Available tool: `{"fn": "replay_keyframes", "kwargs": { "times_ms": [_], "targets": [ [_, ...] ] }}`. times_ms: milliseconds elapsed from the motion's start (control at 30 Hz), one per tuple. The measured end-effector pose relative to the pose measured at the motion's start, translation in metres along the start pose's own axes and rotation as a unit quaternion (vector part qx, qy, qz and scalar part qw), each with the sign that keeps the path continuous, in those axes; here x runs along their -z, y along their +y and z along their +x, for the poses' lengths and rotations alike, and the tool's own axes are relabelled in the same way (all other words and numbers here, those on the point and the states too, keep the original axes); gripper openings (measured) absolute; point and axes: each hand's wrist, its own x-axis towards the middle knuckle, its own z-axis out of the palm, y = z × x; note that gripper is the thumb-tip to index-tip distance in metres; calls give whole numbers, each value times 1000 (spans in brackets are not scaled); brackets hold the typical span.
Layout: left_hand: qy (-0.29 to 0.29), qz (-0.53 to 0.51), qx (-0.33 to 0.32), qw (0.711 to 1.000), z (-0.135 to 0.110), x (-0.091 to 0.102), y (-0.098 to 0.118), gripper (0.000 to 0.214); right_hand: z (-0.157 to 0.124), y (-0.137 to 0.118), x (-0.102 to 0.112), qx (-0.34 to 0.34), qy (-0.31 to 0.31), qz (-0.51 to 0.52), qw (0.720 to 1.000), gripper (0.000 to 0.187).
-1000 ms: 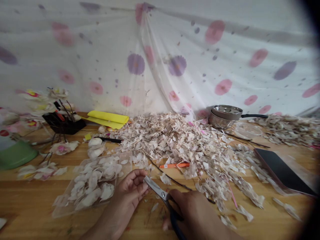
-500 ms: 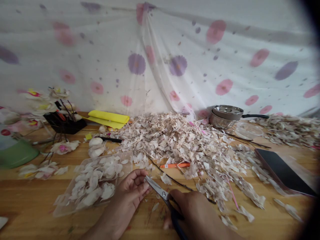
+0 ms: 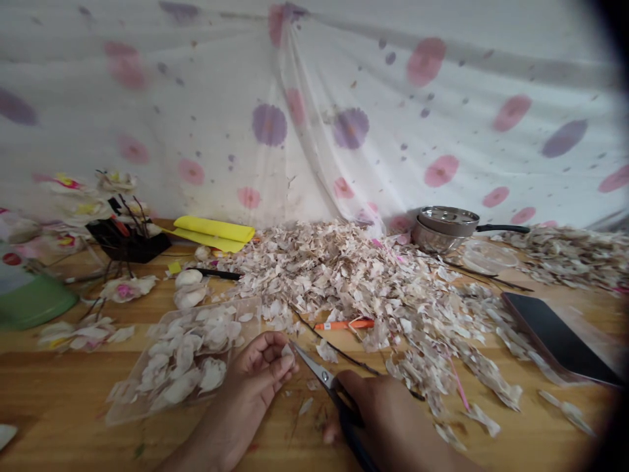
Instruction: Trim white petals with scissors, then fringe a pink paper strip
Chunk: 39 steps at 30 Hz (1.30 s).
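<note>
Pinching a small pale petal (image 3: pixel 286 351) between the thumb and fingertips of the left hand (image 3: pixel 261 372), with the other fingers curled inward. Gripping scissors (image 3: pixel 319 370) by the dark handles in the right hand (image 3: pixel 386 410), and aiming the metal blades up and leftward at the petal. Too close at the tips to tell touching from just beside. Working low over the wooden surface (image 3: pixel 59 400), in front of a large heap of dried petals (image 3: pixel 339 262).

Just left of the left hand, on the surface: a clear plastic box (image 3: pixel 118 413) with loose whitish petals (image 3: pixel 184 354) inside. Ahead of the scissors: a dark twig (image 3: pixel 354 359) lying slantwise and passing behind the right hand, and near it, at the edge of the heap, an orange stick (image 3: pixel 361 324). Right of the right hand: a thin pink strip (image 3: pixel 459 387) among scattered petals, then a phone (image 3: pixel 555 331), dark side up. At the heap's far right: a metal pot (image 3: pixel 437 236) with a black handle. At the far left: a black holder (image 3: pixel 130 249), a green container (image 3: pixel 39 301) and a yellow sheet (image 3: pixel 213 229). Behind everything: a flower-patterned curtain (image 3: pixel 196 78).
</note>
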Motion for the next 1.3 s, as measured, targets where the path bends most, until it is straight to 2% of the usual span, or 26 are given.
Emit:
{"fn": "replay_keyframes", "kwargs": {
  "times_ms": [133,333,467,633,767,900,967,1100,1300],
  "targets": [
    [-2,16,-3,1000,0,-3,4,26,1,7,1,19,49,21,998,12],
    [-1,32,-6,999,-1,-2,4,23,0,10,2,33,79,13,996,37],
    [-1,32,-2,999,-1,-1,4,22,3,8,2,40,98,33,994,29],
    [21,19,-1,1000,1,-1,1,28,4,8,3,10,81,21,996,21],
    [40,11,9,999,-1,-2,1,30,5,12,1,24,87,19,996,18],
    [44,31,22,998,-3,-5,3,35,5,14,-1,42,93,40,994,5],
    [45,43,16,998,-3,-5,3,36,4,13,-1,52,94,50,993,10],
    [48,47,-9,998,-2,-3,4,35,2,10,0,45,82,47,994,32],
    [36,58,-21,997,-1,-1,4,33,-4,4,3,29,48,77,995,32]
  ]
}}
